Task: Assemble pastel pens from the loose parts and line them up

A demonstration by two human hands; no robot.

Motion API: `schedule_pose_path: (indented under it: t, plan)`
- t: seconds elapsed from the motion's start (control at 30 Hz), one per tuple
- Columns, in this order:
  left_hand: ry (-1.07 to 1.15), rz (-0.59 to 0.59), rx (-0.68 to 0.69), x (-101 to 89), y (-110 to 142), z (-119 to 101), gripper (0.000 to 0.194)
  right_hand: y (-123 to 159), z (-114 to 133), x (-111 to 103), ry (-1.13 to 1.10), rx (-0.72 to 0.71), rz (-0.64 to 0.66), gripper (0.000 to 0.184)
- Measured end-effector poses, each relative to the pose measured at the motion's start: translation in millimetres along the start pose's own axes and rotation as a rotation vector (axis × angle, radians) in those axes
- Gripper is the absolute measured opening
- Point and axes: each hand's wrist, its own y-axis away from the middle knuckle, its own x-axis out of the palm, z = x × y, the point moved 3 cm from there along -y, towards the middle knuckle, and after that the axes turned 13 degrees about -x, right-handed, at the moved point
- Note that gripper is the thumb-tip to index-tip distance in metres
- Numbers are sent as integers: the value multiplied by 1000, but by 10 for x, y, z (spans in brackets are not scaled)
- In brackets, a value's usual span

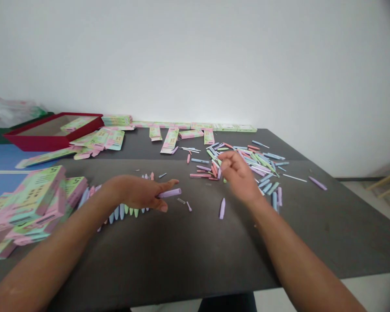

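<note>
Recording the head view: the left hand (pixel 139 193) lies low over the dark tabletop (pixel 156 264), its fingers (pixel 171 185) parted around one lilac stick (pixel 169 193). The stick's long axis runs nearly crosswise, with its free end pointing right, away from the palm. The left hand is plainly nearer to it than the right. Whether the fingers grip the stick or merely straddle it cannot be confirmed from this angle. The right hand (pixel 238 175) hangs half curled above the heap of pastel sticks (pixel 243 160), its fingers (pixel 225 164) bent and nearly closed; I cannot tell if they hold anything.

Count: two hands; one stick at the left fingers; one loose lilac stick (pixel 222 208) between the hands, lying roughly front to back; one row of pointed sticks (pixel 121 212), about a dozen showing, partly behind the left hand; the heap, several dozen, not countable. Also present: one red tray (pixel 52 145), stacked cartons (pixel 35 199) at left, and flat cartons (pixel 170 139) toward the back.
</note>
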Motion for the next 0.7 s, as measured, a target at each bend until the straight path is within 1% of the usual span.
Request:
schedule_pose_path:
  t: [0.03, 0.1, 0.13, 0.2, 0.27, 0.33, 0.37, 0.43, 0.5, 0.57, 0.63, 0.7]
  plan:
    - [-6, 23, -2, 12, -1, 14, 79, -26, -131, -169, 31, 45, -59, 18]
    - [-29, 45, 6, 28, -7, 19, 79, -41, -386, -428, 157, 156, -28, 15]
    - [-44, 45, 12, 32, -12, 13, 79, -36, -482, -511, 230, 190, 27, 13]
    - [-67, 40, 27, 32, -21, -5, 79, -4, -591, -562, 354, 239, 242, 12]
    - [-77, 40, 45, 31, -26, -14, 78, 51, -594, -507, 442, 308, 503, 15]
    - [-81, 47, 56, 38, -30, -2, 78, 113, -520, -413, 519, 385, 734, 22]
    - [-79, 51, 54, 44, -34, 11, 78, 141, -469, -362, 556, 418, 823, 27]
    - [-70, 61, 57, 60, -43, 35, 78, 194, -367, -250, 608, 457, 950, 33]
    - [-69, 68, 52, 78, -57, 49, 80, 245, -290, -114, 633, 461, 1028, 34]
    - [-83, 75, 42, 91, -66, 43, 81, 286, -244, 40, 668, 417, 1071, 30]
    - [-98, 85, 30, 98, -68, 20, 81, 306, -228, 180, 712, 352, 1057, 25]
    - [-103, 92, 25, 101, -62, -13, 80, 304, -242, 263, 758, 300, 1002, 26]
